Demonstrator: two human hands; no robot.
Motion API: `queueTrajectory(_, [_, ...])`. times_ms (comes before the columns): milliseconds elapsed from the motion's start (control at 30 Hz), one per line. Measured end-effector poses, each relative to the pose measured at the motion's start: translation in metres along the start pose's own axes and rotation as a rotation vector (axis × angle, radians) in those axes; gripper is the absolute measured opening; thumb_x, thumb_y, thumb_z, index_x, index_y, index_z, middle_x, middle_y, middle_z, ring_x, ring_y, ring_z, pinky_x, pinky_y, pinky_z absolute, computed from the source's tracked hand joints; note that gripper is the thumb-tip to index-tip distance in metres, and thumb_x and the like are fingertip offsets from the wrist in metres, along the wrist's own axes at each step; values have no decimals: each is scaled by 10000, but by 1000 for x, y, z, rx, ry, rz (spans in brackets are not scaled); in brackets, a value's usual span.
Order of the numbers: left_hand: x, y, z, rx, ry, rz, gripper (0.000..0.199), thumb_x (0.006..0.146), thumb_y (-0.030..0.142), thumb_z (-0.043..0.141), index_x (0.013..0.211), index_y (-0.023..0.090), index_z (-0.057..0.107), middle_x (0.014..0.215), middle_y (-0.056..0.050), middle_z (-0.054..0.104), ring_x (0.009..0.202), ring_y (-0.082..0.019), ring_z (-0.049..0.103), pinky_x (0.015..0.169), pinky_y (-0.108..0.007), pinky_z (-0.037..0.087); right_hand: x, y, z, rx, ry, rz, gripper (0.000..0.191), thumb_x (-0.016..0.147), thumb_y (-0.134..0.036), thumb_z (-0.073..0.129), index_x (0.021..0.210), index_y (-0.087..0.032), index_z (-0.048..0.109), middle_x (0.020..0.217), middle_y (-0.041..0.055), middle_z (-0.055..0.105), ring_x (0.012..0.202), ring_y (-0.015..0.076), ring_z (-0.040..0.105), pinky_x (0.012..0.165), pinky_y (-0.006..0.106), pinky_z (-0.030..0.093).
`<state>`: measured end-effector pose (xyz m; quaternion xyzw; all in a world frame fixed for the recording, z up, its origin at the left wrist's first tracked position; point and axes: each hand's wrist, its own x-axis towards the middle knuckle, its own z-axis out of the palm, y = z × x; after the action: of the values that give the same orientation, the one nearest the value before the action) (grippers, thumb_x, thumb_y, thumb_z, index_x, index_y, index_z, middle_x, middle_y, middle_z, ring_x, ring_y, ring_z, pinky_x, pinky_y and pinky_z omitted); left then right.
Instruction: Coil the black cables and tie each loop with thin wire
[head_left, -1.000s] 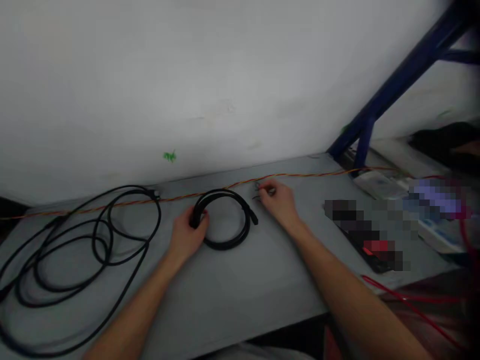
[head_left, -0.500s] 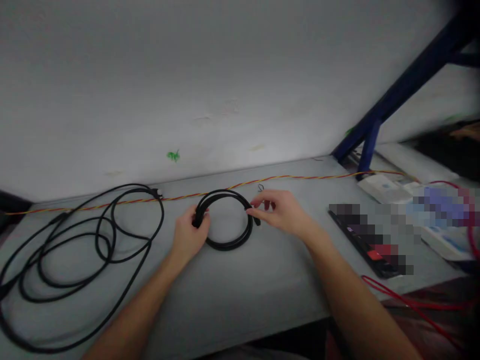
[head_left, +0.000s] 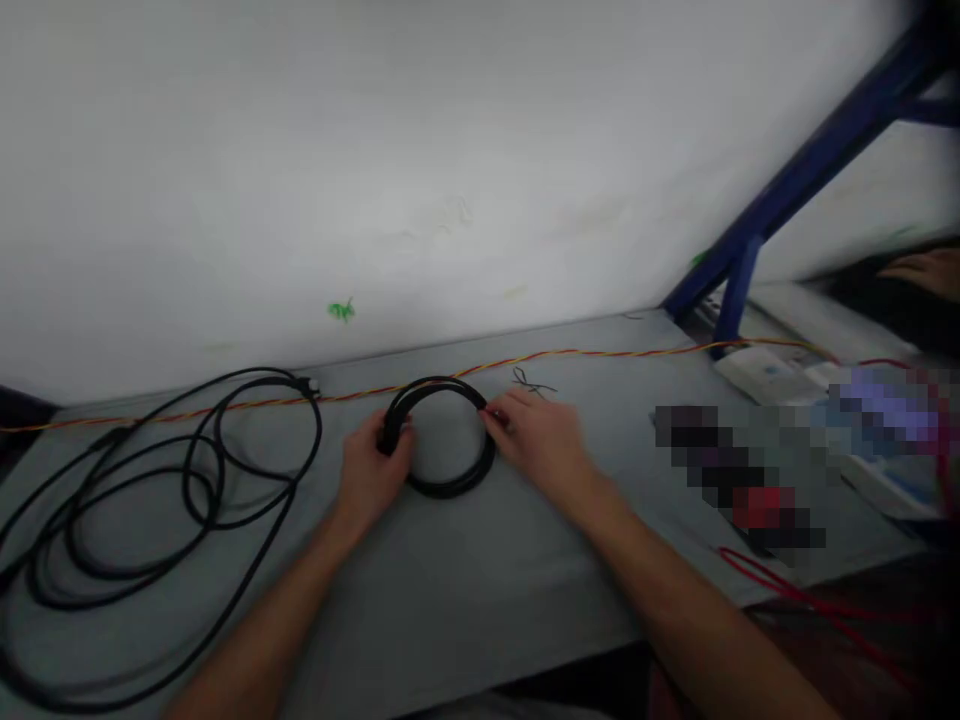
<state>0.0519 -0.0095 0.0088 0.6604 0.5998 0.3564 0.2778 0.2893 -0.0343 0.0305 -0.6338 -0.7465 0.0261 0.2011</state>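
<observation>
A neat round coil of black cable rests on the grey tabletop in front of me. My left hand is wrapped around the left side of the coil, thumb on the inside. On the upper right side, my right hand pinches at the coil with thumb and fingertips; my fingers hide what exactly lies between them. Just behind the right hand lie a few thin dark ties. A larger, loosely looped black cable spreads over the table to the left, with a connector at its upper right.
A twisted red-and-yellow wire runs along the back by the white wall. At right stand a blue metal frame, white boxes and a blurred-out dark item. Red cable crosses the front right edge. Another person's hand shows far right.
My right hand has moved slightly left and closed in on the coil, covering the cable end that showed there. More of the thin ties is visible. My left hand keeps its hold.
</observation>
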Motion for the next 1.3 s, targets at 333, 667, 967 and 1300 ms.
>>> queueTrajectory(333, [1, 0, -1, -23, -16, -16, 284, 865, 374, 620, 1016, 161, 732, 817, -31, 734, 727, -199, 672, 679, -296, 500, 2, -4, 10, 33, -12, -9, 158, 1064, -307, 570, 1039, -212, 694, 1047, 72, 701, 904, 218, 669, 638, 308, 374])
queueTrajectory(667, [2, -3, -2, -51, -21, 0, 296, 865, 392, 619, 1016, 167, 738, 888, -49, 764, 795, -227, 707, 745, -327, 545, 6, 23, 1, 329, -48, -134, 122, 1010, -162, 600, 1045, -212, 706, 1043, 50, 671, 847, 181, 652, 777, 304, 488])
queueTrajectory(967, [2, -4, -3, -61, -25, -5, 309, 870, 414, 605, 1017, 176, 737, 886, -54, 779, 830, -252, 731, 777, -356, 567, 7, 17, 2, 232, -128, -110, 121, 1005, -125, 548, 1059, -203, 623, 1052, 57, 664, 885, 197, 633, 777, 302, 443])
queueTrajectory(1300, [4, -6, -4, -50, -35, 29, 323, 874, 436, 589, 1004, 179, 733, 896, -64, 783, 833, -267, 736, 763, -369, 565, 6, 8, 3, 217, -162, -75, 250, 833, 7, 503, 941, -217, 477, 948, 44, 599, 799, 196, 555, 661, 296, 329])
